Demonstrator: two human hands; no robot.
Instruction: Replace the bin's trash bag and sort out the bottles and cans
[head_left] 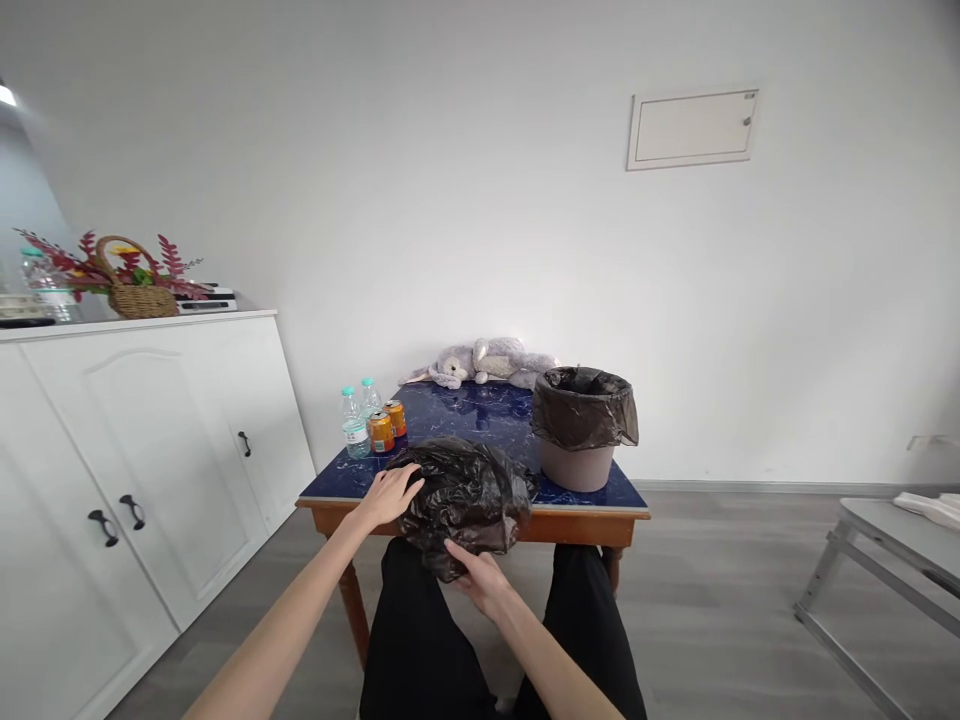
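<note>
A crumpled black plastic garbage bag (472, 495) bulges over the front edge of the blue marbled table (480, 410), partly hanging above my lap. What it may contain cannot be seen. My left hand (391, 494) grips the bag's left side, its fingertips partly lost in the folds. Lower down, my right hand (482, 582) holds the bag's near edge, thumb on top and fingers underneath. To the right on the table stands a round trash bin (576, 468), lined with another dark bag (585, 415) folded over its rim.
Two water bottles (355, 425) and two orange cans (382, 433) stand at the table's left. A grey plush toy (487, 360) lies along the wall. White cabinets (150, 430) carry a flower basket (142, 298) at left; a grey folding table (885, 525) stands at right.
</note>
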